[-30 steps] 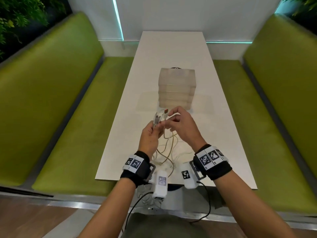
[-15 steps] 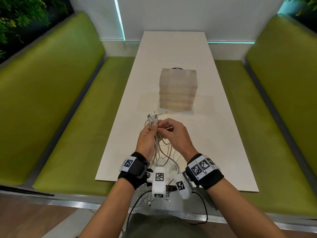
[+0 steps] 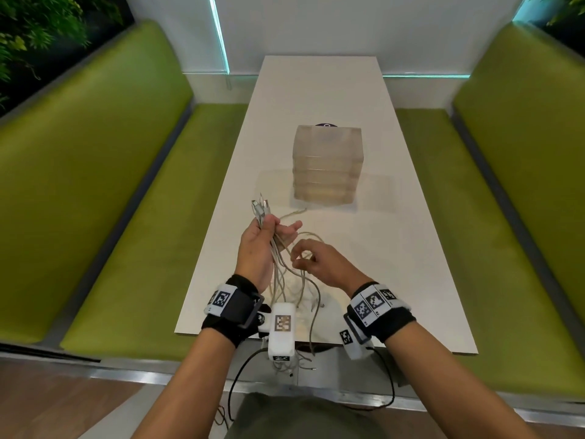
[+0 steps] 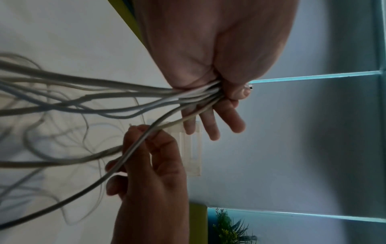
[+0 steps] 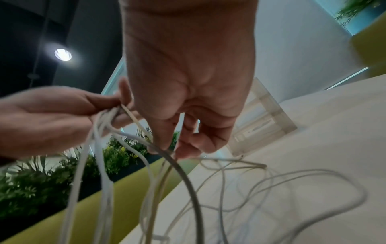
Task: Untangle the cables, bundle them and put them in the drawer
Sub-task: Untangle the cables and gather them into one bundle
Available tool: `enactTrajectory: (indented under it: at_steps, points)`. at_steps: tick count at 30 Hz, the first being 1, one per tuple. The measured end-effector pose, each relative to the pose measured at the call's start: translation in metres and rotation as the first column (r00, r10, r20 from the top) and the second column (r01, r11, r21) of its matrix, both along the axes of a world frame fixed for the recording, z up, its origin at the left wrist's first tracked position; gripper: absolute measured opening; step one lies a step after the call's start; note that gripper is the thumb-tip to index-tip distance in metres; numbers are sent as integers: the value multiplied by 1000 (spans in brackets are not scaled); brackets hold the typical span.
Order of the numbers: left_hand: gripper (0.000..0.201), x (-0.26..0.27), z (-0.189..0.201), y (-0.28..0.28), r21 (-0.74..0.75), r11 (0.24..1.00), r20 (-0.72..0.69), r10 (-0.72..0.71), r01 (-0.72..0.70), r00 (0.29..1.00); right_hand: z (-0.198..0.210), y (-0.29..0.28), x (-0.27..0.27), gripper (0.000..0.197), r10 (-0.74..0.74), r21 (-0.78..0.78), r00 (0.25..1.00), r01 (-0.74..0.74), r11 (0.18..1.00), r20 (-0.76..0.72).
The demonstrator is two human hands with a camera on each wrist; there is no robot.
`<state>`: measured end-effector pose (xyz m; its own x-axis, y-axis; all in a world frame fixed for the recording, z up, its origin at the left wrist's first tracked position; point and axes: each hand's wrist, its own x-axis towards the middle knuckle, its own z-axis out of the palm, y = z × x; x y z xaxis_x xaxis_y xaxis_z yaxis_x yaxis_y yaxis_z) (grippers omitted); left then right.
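Observation:
Several pale grey and white cables [image 3: 278, 264] hang in a loose tangle over the near end of the white table [image 3: 395, 248]. My left hand [image 3: 262, 239] pinches their gathered upper ends between thumb and palm, fingers stretched out; the plugs [image 3: 261, 209] stick up above it. In the left wrist view the cables [image 4: 146, 95] fan out from that pinch. My right hand [image 3: 313, 259] is just right of and below the left, fingers curled, pinching one grey cable [image 5: 179, 168]. The translucent drawer unit [image 3: 327, 164] stands beyond both hands, its drawers closed.
Green padded benches [image 3: 104, 201] run along both long sides of the table. Cable tails [image 3: 294, 365] hang over the table's near edge by my wrists. A small dark round object [image 3: 326, 124] peeks out behind the drawer unit.
Both hands drew back toward me and parted. The right hand left the plug ends and slid down to a single strand; the left hand's fingers spread while it kept the bunch.

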<state>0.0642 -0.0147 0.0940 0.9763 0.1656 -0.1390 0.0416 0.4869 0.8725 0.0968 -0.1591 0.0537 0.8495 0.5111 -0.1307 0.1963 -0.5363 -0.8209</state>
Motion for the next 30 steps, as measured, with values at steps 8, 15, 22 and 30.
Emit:
enactTrajectory:
  at_steps: [8,15,22,30]
  points:
    - [25,-2,34,15,-76,989,107,135,-127,985,-25,-27,43,9,-26,-324,998,41,945,50]
    - [25,3,13,36,78,975,11,210,-210,978,11,-49,55,17,-261,97,965,258,961,24]
    - [28,4,-6,-3,288,957,-93,68,-38,993,34,-27,37,19,-108,257,994,105,961,-3]
    - [23,7,1,-13,294,956,-134,28,13,991,37,-9,25,13,118,62,976,-132,989,185]
